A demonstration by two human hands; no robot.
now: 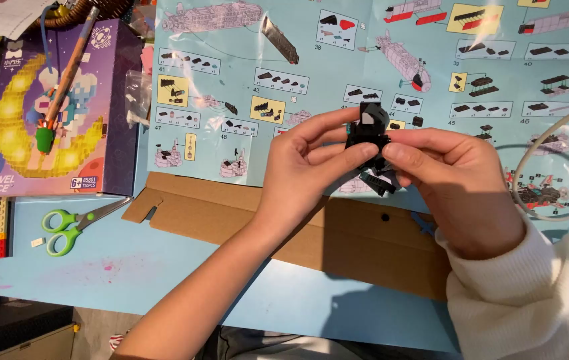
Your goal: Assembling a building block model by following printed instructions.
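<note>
at the far left a purple cardboard box with a yellow crescent moon picture lies flat on the pale blue surface, with a pencil-like stick with a green tip resting across it, parked out of the working area; just below it the green-handled scissors lie closed on the surface, within easy reach; beside them a flattened brown cardboard sheet spreads under our arms, and it seems to serve as a work mat; above it the large light-blue folded instruction sheet with brick diagrams is laid open and facing us, so that the steps can be read while we build; our left hand comes up from the lower left, its fingers clenched on the small black brick assembly with a grey tile, held raised over the sheet and close to the eye; our right hand, in a fluffy white sleeve, pinches the same assembly from the other side, thumb and forefinger pressing, probably to steady it; at the far right a thin white cable loops over the sheet.
</note>
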